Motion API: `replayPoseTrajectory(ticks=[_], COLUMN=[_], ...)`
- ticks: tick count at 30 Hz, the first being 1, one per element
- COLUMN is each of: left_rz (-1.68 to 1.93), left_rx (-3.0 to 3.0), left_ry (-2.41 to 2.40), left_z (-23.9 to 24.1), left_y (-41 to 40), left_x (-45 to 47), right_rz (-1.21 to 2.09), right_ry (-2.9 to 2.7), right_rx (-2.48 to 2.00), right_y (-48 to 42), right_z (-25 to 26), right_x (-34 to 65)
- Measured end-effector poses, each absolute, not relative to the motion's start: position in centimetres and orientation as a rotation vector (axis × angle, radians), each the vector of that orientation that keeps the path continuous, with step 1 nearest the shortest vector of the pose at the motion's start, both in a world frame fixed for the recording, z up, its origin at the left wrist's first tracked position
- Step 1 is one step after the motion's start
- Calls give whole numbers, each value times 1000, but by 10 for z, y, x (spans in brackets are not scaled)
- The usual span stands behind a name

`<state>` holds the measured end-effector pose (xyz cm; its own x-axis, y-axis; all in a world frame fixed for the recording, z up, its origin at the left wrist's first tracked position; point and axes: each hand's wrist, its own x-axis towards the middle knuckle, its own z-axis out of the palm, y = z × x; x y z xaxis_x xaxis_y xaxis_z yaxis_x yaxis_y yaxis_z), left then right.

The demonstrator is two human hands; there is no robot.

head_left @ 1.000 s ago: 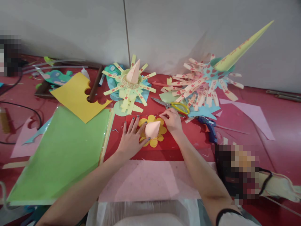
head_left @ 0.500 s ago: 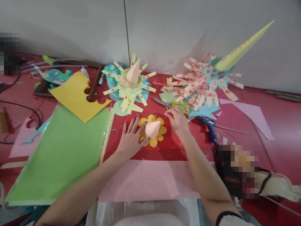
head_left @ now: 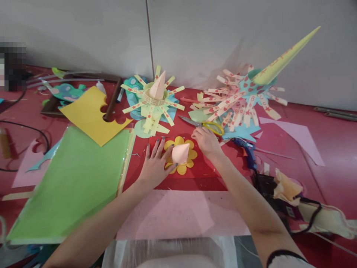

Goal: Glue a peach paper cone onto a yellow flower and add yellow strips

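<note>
red table [head_left: 334, 149] against grey wall [head_left: 83, 37]; left hand [head_left: 154, 163] on yellow flower [head_left: 182, 169], fingers apart; right hand [head_left: 206, 143] beside it, fingertips together

Green sheet [head_left: 75, 178] left, pink paper [head_left: 297, 136] right — tilted yellow cone [head_left: 287, 57] before grey wall [head_left: 200, 33]

The one view looks forward and down from the wearer's head, along the forearms [head_left: 104, 216] to the hands [head_left: 155, 163] [head_left: 206, 143] near mid-frame, far enough back to take in tabletop [head_left: 336, 149] and wall [head_left: 212, 33] beyond.
</note>
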<state>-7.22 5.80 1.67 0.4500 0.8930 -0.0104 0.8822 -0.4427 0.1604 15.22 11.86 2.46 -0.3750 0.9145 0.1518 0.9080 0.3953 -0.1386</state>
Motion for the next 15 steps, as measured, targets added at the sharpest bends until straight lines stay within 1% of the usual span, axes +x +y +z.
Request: replayPoseTrajectory(ticks=[6,9,11,15], left_rz=[114,117,123,137], left_rx=[2551,2547,2544,2547], left_ry=[1570,1566,1567,1565], left_z=[16,15,15,15], left_y=[58,58,58,57], left_x=[-73,-73,-73,-72], right_rz=[104,234,439,996], right_ry=[-2208,-2057,-1878,-1532], right_rx=[-1693,-1654,-1625,-1537], right_y=[111,109,107,96], right_z=[20,25,30,39], right_x=[150,150,150,149])
